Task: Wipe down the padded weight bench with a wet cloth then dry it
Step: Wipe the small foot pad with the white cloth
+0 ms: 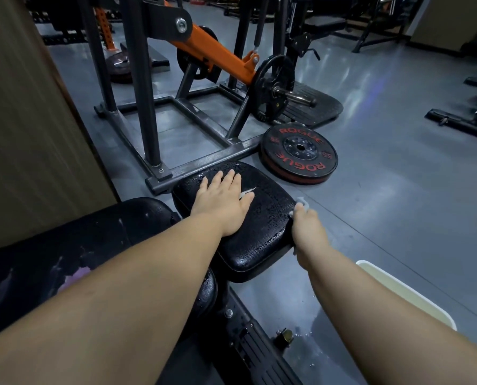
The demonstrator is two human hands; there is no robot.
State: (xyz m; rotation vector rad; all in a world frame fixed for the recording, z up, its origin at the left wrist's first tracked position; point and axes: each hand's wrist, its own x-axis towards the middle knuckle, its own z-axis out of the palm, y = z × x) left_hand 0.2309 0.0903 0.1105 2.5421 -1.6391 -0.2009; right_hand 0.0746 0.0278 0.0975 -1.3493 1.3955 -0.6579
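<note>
Head view: left hand (224, 202) spread flat steadies seat pad (262, 240); right hand (309, 232) grips white cloth (301, 202) — press firmly along the edge!

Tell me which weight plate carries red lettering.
The ROGUE plate, lying flat on the floor beyond the seat pad; the upright plate on the loading peg shows none.

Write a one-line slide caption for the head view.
Left hand rests flat on the wet black seat pad while the right hand holds a white cloth at its right edge.
</note>
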